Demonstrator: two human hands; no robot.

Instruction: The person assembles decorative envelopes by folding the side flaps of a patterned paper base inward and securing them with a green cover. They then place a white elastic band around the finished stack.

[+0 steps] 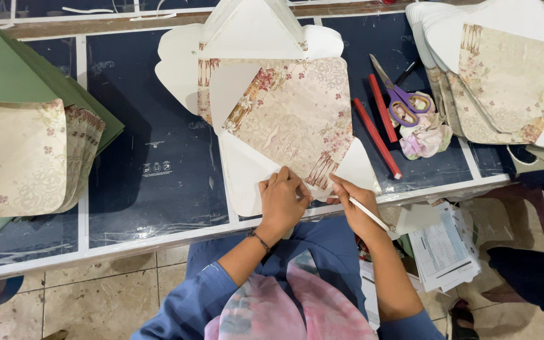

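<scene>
An unfolded white card envelope blank [247, 167] lies on the dark table, with a floral patterned paper liner [294, 119] laid diamond-wise on it. My left hand [281, 201] presses flat on the near flap of the blank, fingers together. My right hand [354, 208] pinches the liner's near corner and holds a thin white stick [369, 214] that points back toward my body. Both hands sit at the table's front edge.
A stack of finished floral envelopes [17, 157] under green sheets [7, 69] lies at left. More blanks with liners [511, 75] pile at the right. Purple scissors [401, 94], two red sticks [379, 132] and a crumpled cloth [426, 135] lie between. Papers [445, 249] rest below the table.
</scene>
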